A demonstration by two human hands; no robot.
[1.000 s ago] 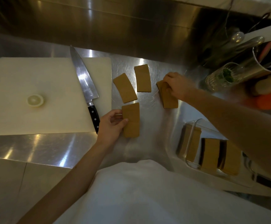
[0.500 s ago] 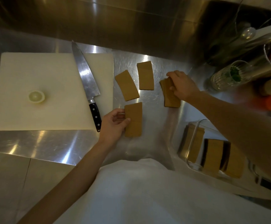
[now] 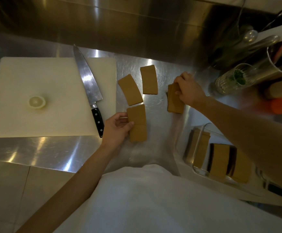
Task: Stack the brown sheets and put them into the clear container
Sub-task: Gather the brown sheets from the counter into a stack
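Cutting board (image 3: 36,98) sits left on the counter (image 3: 52,148), w/ knife (image 3: 88,84) across its right edge. Right of it lie two loose sheets (image 3: 130,91), a third just nearer. Further right, a small stack (image 3: 174,105). Container (image 3: 197,148) at near right holds approx. three stacks upright.

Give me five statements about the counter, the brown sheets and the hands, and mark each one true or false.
1. The knife lies on the white cutting board. True.
2. The clear container holds no brown sheets. False: several sheets already stand inside it.
3. The right hand rests on a small stack of sheets. True.
4. The left hand is gripping the knife handle. False: its grip is on a brown sheet beside the board.
5. Two loose sheets lie untouched between the board and the right hand. True.
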